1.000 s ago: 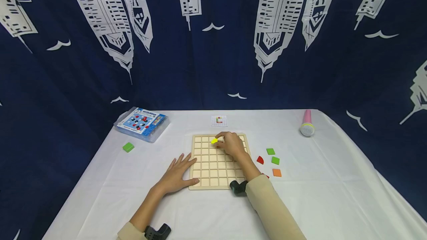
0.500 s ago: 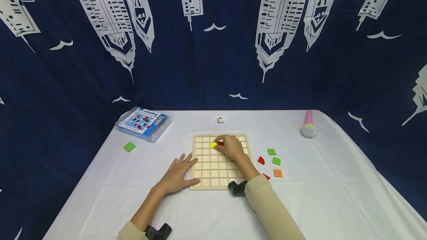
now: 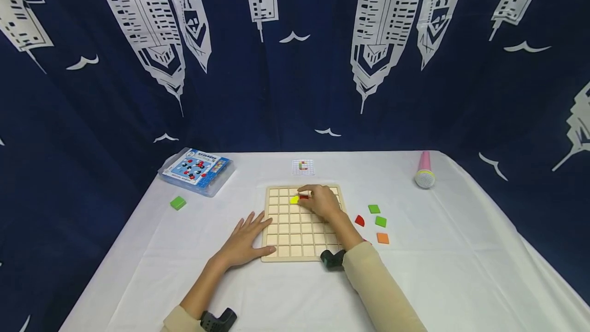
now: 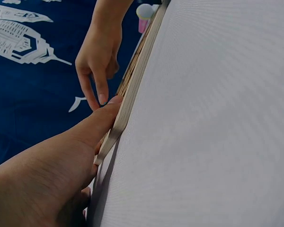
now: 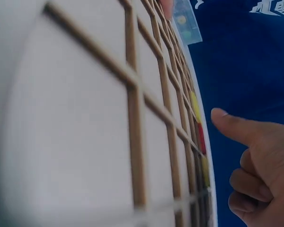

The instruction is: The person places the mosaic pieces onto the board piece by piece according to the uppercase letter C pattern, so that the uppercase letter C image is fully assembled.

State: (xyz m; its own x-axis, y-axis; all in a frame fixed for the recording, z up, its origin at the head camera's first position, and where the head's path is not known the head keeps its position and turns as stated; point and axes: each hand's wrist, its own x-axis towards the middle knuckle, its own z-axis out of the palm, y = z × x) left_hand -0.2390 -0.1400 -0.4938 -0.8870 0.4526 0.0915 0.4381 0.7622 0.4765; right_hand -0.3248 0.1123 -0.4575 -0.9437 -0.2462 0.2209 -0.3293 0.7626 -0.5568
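A pale wooden grid board [image 3: 289, 240] lies mid-table. My left hand [image 3: 243, 244] rests with spread, straight fingers at its left edge; in the left wrist view my thumb [image 4: 102, 118] lies on that edge. My right hand [image 3: 321, 202] is over the upper part of the board, thumb and index finger apart, with nothing seen pinched between them. Just left of its fingertips a yellow tile [image 3: 294, 200] sits in the grid, beside a red tile [image 3: 303, 197] partly covered by the hand. The right wrist view shows another yellowish tile [image 5: 205, 171] past the red one [image 5: 202, 138].
Right of the board lie green tiles [image 3: 380, 221], an orange tile [image 3: 382, 238] and red quarter-round pieces [image 3: 359, 221]. Green tiles [image 3: 177, 203] lie at left, below a clear plastic box [image 3: 195, 172]. A small pattern card [image 3: 302, 167] and pink microphone [image 3: 424, 170] stand farther back.
The yellow tile, earlier between my right thumb and index finger, has come down into the grid beside the red tile. The fingertips have parted from it slightly. My left hand stays put.
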